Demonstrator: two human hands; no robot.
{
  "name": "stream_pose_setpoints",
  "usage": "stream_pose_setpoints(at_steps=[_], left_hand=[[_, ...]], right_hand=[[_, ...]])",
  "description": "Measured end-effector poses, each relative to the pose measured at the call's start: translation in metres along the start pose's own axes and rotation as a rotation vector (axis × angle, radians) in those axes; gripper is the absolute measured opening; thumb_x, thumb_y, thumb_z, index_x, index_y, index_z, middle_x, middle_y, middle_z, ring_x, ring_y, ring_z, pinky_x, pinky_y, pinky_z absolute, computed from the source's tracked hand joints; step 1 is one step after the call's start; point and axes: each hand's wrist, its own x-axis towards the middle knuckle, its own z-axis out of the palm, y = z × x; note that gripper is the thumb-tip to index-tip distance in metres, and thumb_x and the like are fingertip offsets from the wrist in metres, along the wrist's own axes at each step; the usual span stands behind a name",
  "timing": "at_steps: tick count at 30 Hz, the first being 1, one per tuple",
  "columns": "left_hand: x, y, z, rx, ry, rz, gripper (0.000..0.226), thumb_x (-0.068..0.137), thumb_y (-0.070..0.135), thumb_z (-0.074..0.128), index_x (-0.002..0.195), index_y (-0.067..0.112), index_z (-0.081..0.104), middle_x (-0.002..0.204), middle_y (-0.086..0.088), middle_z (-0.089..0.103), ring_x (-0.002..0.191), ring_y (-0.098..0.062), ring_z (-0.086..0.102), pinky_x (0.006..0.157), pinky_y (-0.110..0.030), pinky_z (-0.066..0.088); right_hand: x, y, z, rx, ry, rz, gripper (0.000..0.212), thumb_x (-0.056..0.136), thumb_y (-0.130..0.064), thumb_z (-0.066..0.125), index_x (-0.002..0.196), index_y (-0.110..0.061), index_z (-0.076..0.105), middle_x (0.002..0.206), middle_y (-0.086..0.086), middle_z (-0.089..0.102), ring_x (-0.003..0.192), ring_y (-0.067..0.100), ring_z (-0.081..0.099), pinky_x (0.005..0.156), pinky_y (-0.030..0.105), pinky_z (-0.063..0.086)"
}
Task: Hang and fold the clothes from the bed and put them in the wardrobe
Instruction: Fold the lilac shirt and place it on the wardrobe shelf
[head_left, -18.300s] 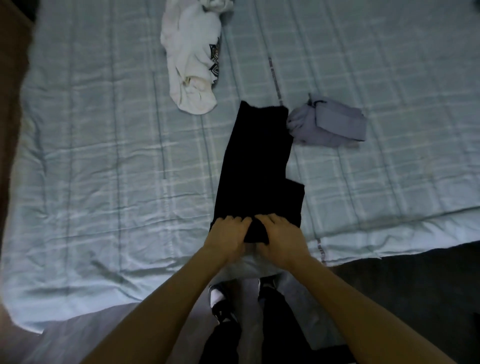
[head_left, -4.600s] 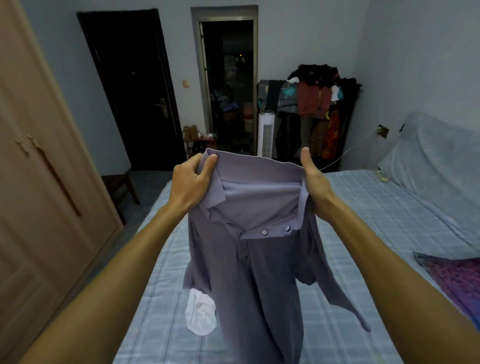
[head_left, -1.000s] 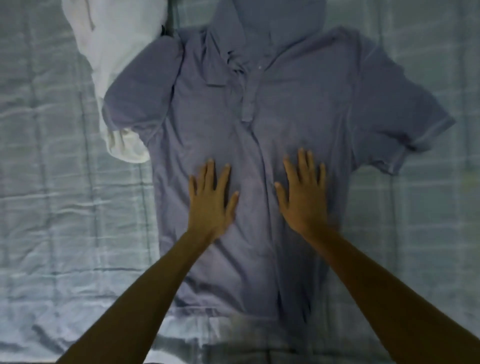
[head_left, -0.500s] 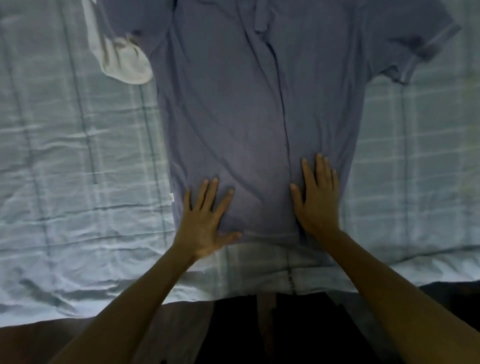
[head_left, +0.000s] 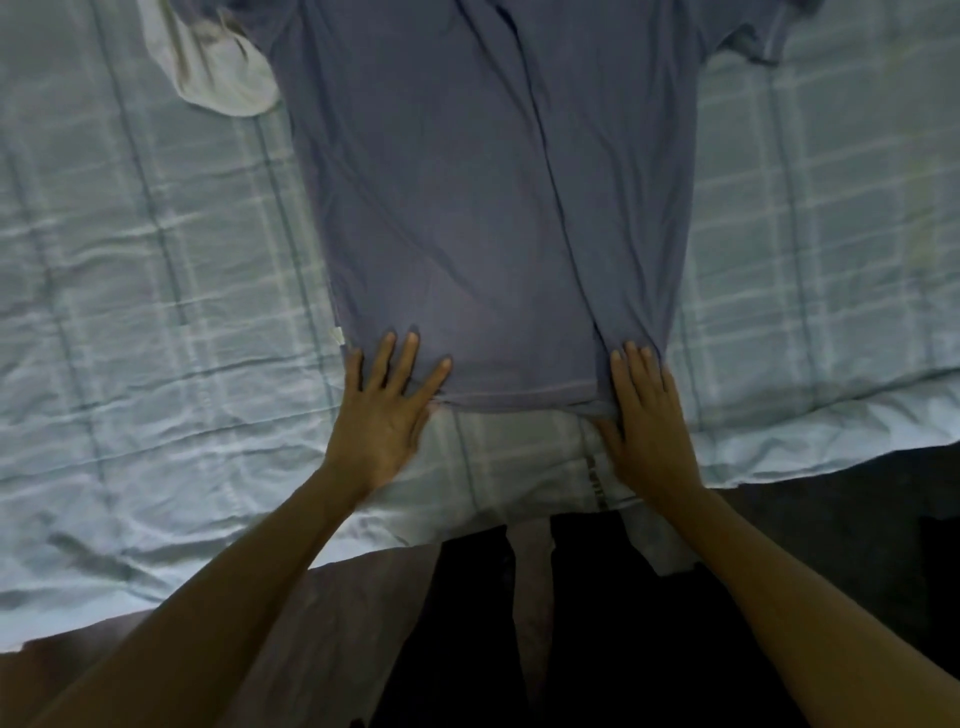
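Pale checked bedding (head_left: 156, 291) covered the bed, with two garments on it: one blue-grey shirt (head_left: 493, 197) spread flat, and one white garment (head_left: 223, 78) partly tucked under its upper left side, well beyond the fingertips. Two bare hands lay at the shirt's hem. The left hand (head_left: 384, 415) pressed flat with fingers spread wide over the near left corner. The right hand (head_left: 649, 421) lay flat, fingers close together on the near right corner, gripping nothing.

left hand (head_left: 382, 415): flat, fingers spread | right hand (head_left: 647, 415): flat, fingers together | arms extended
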Motion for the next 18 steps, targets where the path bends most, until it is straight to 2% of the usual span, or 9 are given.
stream_pose_setpoints(at_steps=[3, 5, 8, 11, 14, 16, 18], left_hand=[[-0.006, -0.003, -0.002, -0.025, -0.002, -0.021, 0.049, 0.100, 0.036, 0.032, 0.143, 0.016, 0.039, 0.149, -0.016, 0.036, 0.138, -0.038, 0.030, 0.112, -0.057, 0.018], [-0.018, -0.009, -0.007, -0.059, 0.021, -0.026, 0.048, 0.102, 0.034, 0.025, 0.137, 0.010, 0.047, 0.141, -0.015, 0.047, 0.131, -0.037, 0.041, 0.108, -0.056, 0.027], [-0.043, -0.023, -0.013, -0.094, 0.058, -0.077, 0.044, 0.100, 0.029, 0.032, 0.130, 0.006, 0.054, 0.135, -0.014, 0.053, 0.128, -0.036, 0.045, 0.108, -0.053, 0.027], [-0.067, -0.039, -0.013, -0.052, 0.000, -0.104, 0.053, 0.084, 0.030, 0.051, 0.131, 0.005, 0.051, 0.136, -0.016, 0.052, 0.132, -0.034, 0.039, 0.111, -0.048, 0.019], [-0.085, -0.044, -0.016, -0.034, -0.063, -0.129, 0.067, 0.072, 0.036, 0.074, 0.128, 0.003, 0.055, 0.134, -0.017, 0.054, 0.130, -0.035, 0.041, 0.111, -0.049, 0.019], [-0.092, -0.045, -0.018, -0.022, -0.089, -0.153, 0.074, 0.063, 0.032, 0.086, 0.125, 0.003, 0.058, 0.132, -0.017, 0.055, 0.128, -0.036, 0.044, 0.110, -0.049, 0.021], [-0.093, -0.043, -0.018, -0.008, -0.062, -0.151, 0.061, 0.072, 0.036, 0.076, 0.121, 0.003, 0.061, 0.129, -0.017, 0.057, 0.126, -0.037, 0.045, 0.109, -0.049, 0.022]], right_hand=[[0.000, 0.003, 0.004, 0.015, 0.060, -0.031, 0.065, 0.081, 0.000, 0.043, 0.144, -0.003, 0.028, 0.148, 0.023, 0.032, 0.139, 0.036, 0.019, 0.113, 0.048, 0.018], [0.000, 0.011, 0.002, 0.043, 0.083, -0.042, 0.067, 0.075, 0.012, 0.043, 0.140, -0.002, 0.035, 0.144, 0.024, 0.039, 0.137, 0.036, 0.023, 0.109, 0.054, 0.027], [-0.002, 0.022, -0.010, 0.052, 0.066, -0.066, 0.060, 0.075, 0.011, 0.040, 0.134, -0.002, 0.042, 0.133, 0.024, 0.051, 0.130, 0.036, 0.032, 0.097, 0.058, 0.042], [-0.008, 0.025, -0.028, 0.007, 0.033, -0.056, 0.054, 0.076, 0.005, 0.035, 0.128, 0.001, 0.049, 0.127, 0.024, 0.056, 0.123, 0.041, 0.044, 0.092, 0.060, 0.045], [-0.022, 0.031, -0.042, -0.057, 0.015, -0.003, 0.069, 0.060, 0.023, 0.054, 0.126, 0.004, 0.053, 0.126, 0.027, 0.056, 0.117, 0.049, 0.050, 0.096, 0.062, 0.039], [-0.029, 0.034, -0.049, -0.072, -0.011, 0.024, 0.076, 0.052, 0.026, 0.058, 0.125, 0.006, 0.054, 0.126, 0.028, 0.056, 0.118, 0.052, 0.049, 0.099, 0.061, 0.035], [-0.031, 0.031, -0.051, -0.088, -0.048, 0.052, 0.071, 0.055, 0.020, 0.065, 0.124, 0.005, 0.056, 0.125, 0.027, 0.057, 0.118, 0.052, 0.049, 0.098, 0.062, 0.037]])
